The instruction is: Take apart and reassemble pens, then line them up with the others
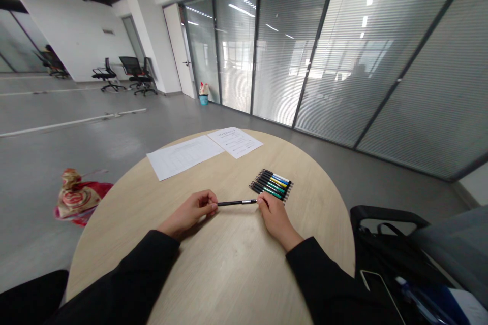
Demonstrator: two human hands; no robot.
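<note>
A slim black pen (237,203) with a pale band spans the gap between my two hands, just above or on the round wooden table (229,264); I cannot tell which. My left hand (196,210) pinches its left end between thumb and fingers. At the other end, my right hand (275,216) has its fingertips closed on the pen. Just beyond the right hand lies a row of several pens (271,183), side by side, black with green, yellow, blue and white parts. The right hand hides part of the nearest ones.
Two printed sheets, a left sheet (185,156) and a right sheet (235,142), lie at the table's far edge. A red and tan bag (78,198) stands on the floor at left. At right is a chair (389,218) holding a black bag, a phone and a bottle.
</note>
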